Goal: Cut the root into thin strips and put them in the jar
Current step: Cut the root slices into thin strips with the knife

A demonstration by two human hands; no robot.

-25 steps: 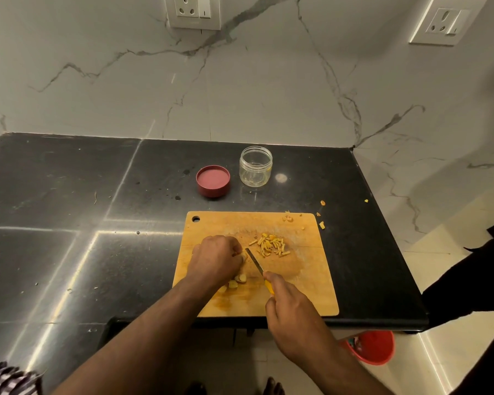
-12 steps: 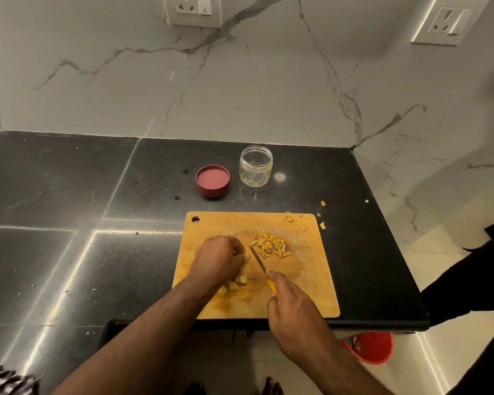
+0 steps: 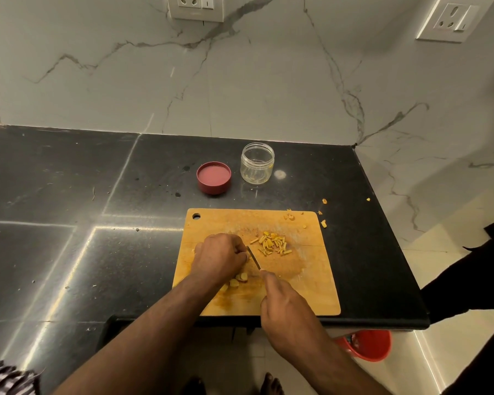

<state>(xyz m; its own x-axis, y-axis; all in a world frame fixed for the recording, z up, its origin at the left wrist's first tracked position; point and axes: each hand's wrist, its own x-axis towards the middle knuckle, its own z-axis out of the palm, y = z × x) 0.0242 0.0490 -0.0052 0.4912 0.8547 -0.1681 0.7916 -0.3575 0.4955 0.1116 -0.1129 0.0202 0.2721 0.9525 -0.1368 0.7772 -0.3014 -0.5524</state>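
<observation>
A wooden cutting board (image 3: 311, 280) was laid on the near right part of a black stone counter (image 3: 69, 223), its near edge close to the counter's front edge. The left hand (image 3: 218, 258) was placed knuckles-up on the board, its fingers curled down over a piece of root that was hidden beneath them; what exactly was pinched could not be told. The right hand (image 3: 285, 309) was closed around the handle of a knife (image 3: 253, 257), the handle being covered by the hand, and the narrow blade was angled away toward the left fingertips, just beside them. A loose pile of thin yellow strips (image 3: 271, 243) was seen on the board just right of the blade. Several thicker root slices (image 3: 237, 280) were lying at the near side of the left hand. A few small scraps (image 3: 290, 216) were scattered by the board's far right corner and on the counter beyond it.

The clear jar (image 3: 257, 163) was standing upright and open behind the board, well apart from the strips, with yellow smears inside. Its red lid (image 3: 214, 177) was lying upturned just left of it. A red bucket (image 3: 367, 344) was visible on the floor below the counter's edge.
</observation>
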